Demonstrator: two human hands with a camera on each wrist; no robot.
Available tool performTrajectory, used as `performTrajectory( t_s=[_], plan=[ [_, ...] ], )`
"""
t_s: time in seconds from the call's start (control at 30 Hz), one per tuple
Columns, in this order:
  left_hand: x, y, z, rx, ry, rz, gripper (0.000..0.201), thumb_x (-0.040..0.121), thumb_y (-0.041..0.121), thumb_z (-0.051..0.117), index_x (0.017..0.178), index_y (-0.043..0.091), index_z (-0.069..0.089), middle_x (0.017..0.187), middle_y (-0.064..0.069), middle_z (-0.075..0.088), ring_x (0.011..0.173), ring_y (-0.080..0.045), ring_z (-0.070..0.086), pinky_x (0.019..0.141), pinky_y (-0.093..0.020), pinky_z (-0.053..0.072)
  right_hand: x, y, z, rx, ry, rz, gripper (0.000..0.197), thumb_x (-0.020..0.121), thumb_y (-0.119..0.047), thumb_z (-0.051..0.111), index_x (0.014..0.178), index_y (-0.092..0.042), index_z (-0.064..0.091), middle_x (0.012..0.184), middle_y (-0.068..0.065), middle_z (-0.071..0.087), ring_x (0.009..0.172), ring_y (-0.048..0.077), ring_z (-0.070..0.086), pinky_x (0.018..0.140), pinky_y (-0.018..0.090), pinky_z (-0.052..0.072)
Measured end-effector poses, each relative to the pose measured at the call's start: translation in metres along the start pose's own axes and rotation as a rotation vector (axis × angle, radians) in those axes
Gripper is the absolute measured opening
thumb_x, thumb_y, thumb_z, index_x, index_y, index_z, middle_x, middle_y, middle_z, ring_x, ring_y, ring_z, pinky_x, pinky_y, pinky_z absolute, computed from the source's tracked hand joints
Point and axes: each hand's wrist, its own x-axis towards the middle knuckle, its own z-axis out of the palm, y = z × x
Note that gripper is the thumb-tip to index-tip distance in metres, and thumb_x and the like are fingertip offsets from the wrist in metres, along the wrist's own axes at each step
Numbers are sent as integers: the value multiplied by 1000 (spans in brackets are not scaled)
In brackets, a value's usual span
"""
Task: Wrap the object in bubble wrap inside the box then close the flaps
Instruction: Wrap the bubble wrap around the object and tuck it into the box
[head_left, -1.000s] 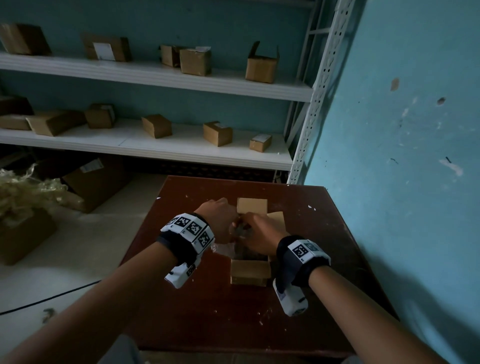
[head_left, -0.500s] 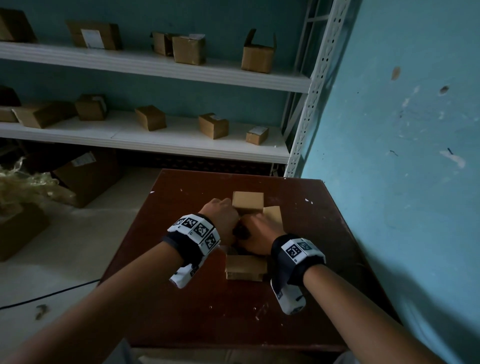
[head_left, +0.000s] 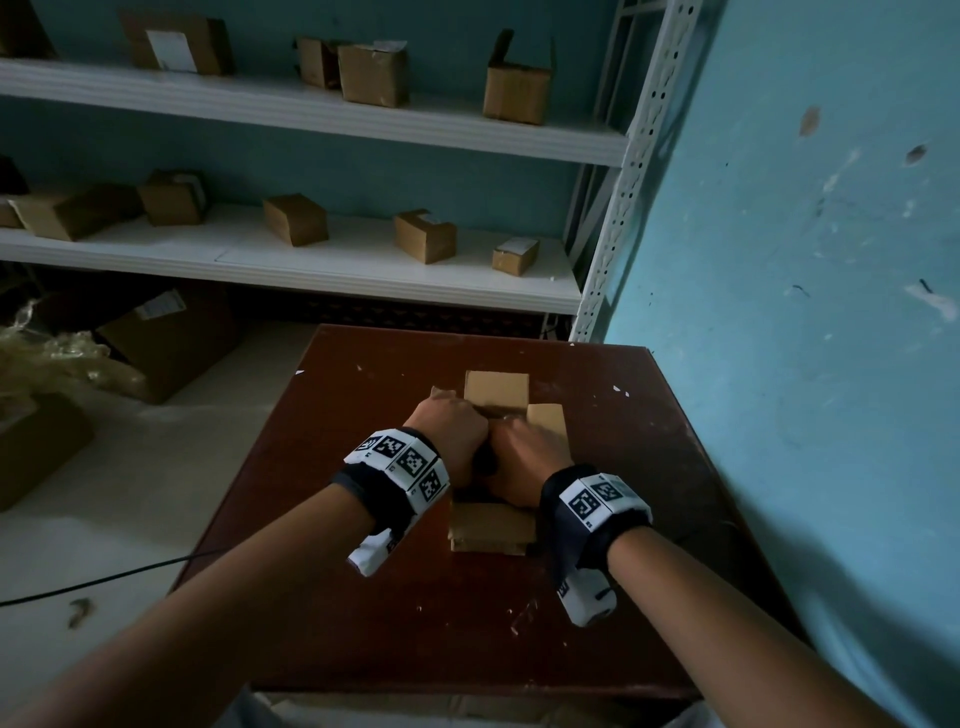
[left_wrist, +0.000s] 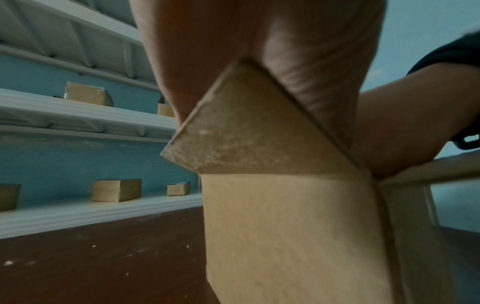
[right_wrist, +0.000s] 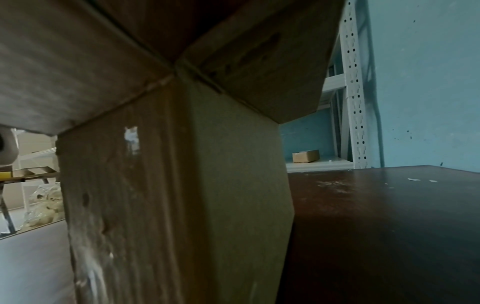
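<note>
A small cardboard box (head_left: 491, 527) stands on the brown table (head_left: 597, 597) with its flaps spread open. Both hands are pushed down into its opening, side by side. My left hand (head_left: 449, 431) is over the left part and my right hand (head_left: 524, 460) over the right part. Their fingers are hidden inside the box. No bubble wrap or object shows. In the left wrist view the box's left flap (left_wrist: 246, 133) presses against my palm (left_wrist: 259, 41). The right wrist view shows only the box wall (right_wrist: 182, 205) and the undersides of two flaps.
White shelves behind the table carry several small cardboard boxes (head_left: 296, 218). A blue wall (head_left: 805, 364) runs close along the table's right edge. On the floor at the left are larger boxes (head_left: 166, 343), a heap of clear wrap (head_left: 47, 353) and a black cable (head_left: 104, 577).
Both hands have sunk deeper into the box and drawn together. The clear wrap that stuck out at the box's left side a second ago is out of sight.
</note>
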Motion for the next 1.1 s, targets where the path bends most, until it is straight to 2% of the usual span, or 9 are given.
performTrajectory(
  t_s=[0.27,0.4,0.47,0.53,0.63,0.73,0.83,1.03,1.1],
  plan=[
    [-9,-6,-6,-137,-29,-15,38,88,48,52,75,14,64,87,-4,68,73,-16,56,71,-26,44,-3,-1,-13,48,-131,-36,41,89,-39,62,125,-22,56,123,2,62,104,21,60,76,28,45],
    [-18,-13,-13,-229,28,23,38,83,53,49,91,21,69,110,2,61,99,-17,58,87,-33,50,-13,0,-20,151,-107,-86,28,89,-19,60,117,-17,57,117,3,62,102,21,60,81,30,50],
    [-25,-17,-21,-302,17,47,50,78,60,38,98,26,69,110,5,62,95,-14,62,81,-33,55,-18,2,-22,159,-74,-94,18,89,-16,59,107,-17,59,104,0,64,93,20,62,71,28,51],
    [-33,-20,-30,-314,41,39,39,85,51,45,108,28,67,115,5,61,99,-13,61,81,-34,55,-23,6,-26,138,-49,-71,19,90,-19,61,108,-17,63,101,-2,64,90,18,63,64,22,47],
    [-41,-26,-34,-289,120,0,32,90,32,55,121,29,61,128,7,52,116,-14,52,94,-36,48,-26,18,-32,75,21,-4,32,84,-30,66,115,-21,66,112,3,66,101,23,64,77,32,53],
    [-46,-28,-37,-296,134,-11,30,91,25,54,120,29,61,128,4,51,114,-15,52,93,-35,49,-29,26,-34,3,6,56,53,81,-43,66,131,-27,56,131,4,55,121,25,53,96,39,48],
    [-48,-29,-38,-289,159,-26,30,89,29,57,119,27,61,125,4,49,107,-15,54,89,-34,50,-34,29,-39,-23,-10,45,53,86,-39,64,136,-24,52,139,5,50,132,23,40,106,39,38],
    [-38,-16,-35,-154,32,-35,34,86,36,58,118,27,63,118,4,60,99,-16,61,78,-30,53,-35,26,-36,-58,-64,16,30,77,-41,71,102,-25,65,121,0,55,116,21,52,90,35,48],
    [-35,-11,-32,-149,15,-31,34,85,36,60,118,29,63,114,4,65,98,-17,64,78,-32,55,-32,25,-33,-79,-89,27,35,75,-44,73,102,-23,65,119,1,53,111,22,53,85,31,46]
  ],
)
